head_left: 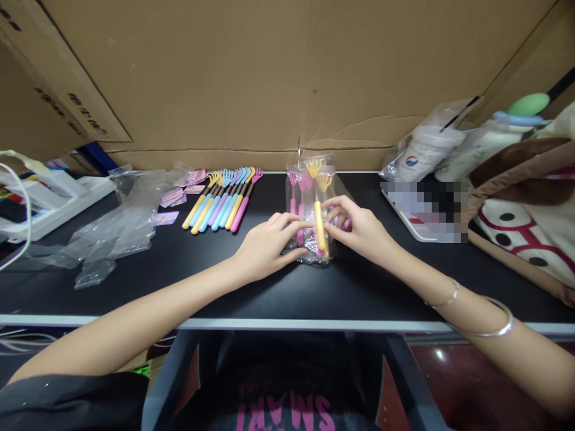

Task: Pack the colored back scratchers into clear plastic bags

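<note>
Counter (269,299), dark top, cardboard behind. A clear plastic packet (309,260) lies near the middle, between the two hands. Pink hand-ended scratchers (300,224) show through the film; a yellow scratcher (319,227) lies uppermost, claw pointing away from the person. Cannot tell whether it is inside the film or on top.

Left hand (278,245): thumb and forefinger spread apart, tips at the packet's left side, not clamped on anything. Right hand (354,227): fingers curled at the right side, tips beside the yellow handle — whether they pinch film or handle, cannot tell.

Risks, as judged. The claws look finely pronged; a prong could snag thin film and split it if a stick were pushed or pulled at a slant. The handles look smooth and rounded, so a light touch from one side alone might roll the yellow one off its neighbours. The film looks slick, and the whole packet could slide with any sideways push.

Further left: a row of loose scratchers (220,209), small printed cards (166,218) and a heap of plastic bags (117,221) — the cards look light, easily scattered by a sleeve or dragged film.
</note>
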The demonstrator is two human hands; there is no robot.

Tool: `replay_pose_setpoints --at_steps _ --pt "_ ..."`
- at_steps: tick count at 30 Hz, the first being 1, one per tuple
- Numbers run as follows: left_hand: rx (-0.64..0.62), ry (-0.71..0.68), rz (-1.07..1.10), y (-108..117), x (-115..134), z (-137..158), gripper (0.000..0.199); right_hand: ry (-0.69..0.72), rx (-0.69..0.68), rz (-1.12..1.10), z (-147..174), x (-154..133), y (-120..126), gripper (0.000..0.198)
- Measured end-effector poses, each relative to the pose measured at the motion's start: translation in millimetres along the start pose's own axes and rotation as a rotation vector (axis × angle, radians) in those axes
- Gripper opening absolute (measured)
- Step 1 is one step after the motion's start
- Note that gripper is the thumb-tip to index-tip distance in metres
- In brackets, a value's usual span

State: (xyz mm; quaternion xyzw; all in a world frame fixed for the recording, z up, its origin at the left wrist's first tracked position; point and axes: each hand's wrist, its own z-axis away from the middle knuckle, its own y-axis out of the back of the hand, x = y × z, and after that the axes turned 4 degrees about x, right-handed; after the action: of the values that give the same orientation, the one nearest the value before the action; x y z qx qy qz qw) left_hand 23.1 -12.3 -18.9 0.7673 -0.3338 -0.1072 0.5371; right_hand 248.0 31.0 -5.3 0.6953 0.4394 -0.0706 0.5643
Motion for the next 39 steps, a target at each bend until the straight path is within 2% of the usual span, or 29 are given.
replay_pose_setpoints --at_steps 5,13,16,18,22,25,29,35,39 --pt "0.007 0.016 0.082 -0.2 -0.5 -0.5 0.041 -0.006 0.000 0.040 0.3 1.1 -0.3 0.030" --pt "0.050 0.119 0.319 -1.9 -3.1 -2.5 0.032 -0.002 -0.037 -0.174 -3.3 3.6 -0.7 0.030" --pt "0.069 0.118 0.344 -3.0 -4.1 -2.9 0.030 -0.020 -0.051 -0.219 -3.0 2.8 -0.9 0.029" --pt "0.062 0.102 0.313 -2.8 -3.6 -3.0 0.029 -0.013 -0.046 -0.179 -2.0 2.6 -0.8 0.027" --pt "0.026 0.033 0.205 -0.1 -1.1 -3.2 0.029 0.033 -0.007 0.037 0.1 1.1 1.5 0.022" --pt "0.018 0.004 0.141 1.1 -0.5 -3.3 0.030 0.103 0.015 0.166 1.2 -1.9 4.2 0.015" --pt "0.028 -0.004 0.078 0.3 -1.7 -2.6 0.032 0.202 0.051 0.306 2.4 -6.6 6.6 0.017" --pt "0.060 -0.006 0.040 -0.1 -1.4 -1.1 0.033 0.289 -0.009 0.356 3.4 -7.7 7.3 0.023" --pt "0.018 -0.023 0.049 0.3 -1.2 -1.4 0.034 0.304 -0.046 0.356 3.3 -5.0 6.1 0.030"
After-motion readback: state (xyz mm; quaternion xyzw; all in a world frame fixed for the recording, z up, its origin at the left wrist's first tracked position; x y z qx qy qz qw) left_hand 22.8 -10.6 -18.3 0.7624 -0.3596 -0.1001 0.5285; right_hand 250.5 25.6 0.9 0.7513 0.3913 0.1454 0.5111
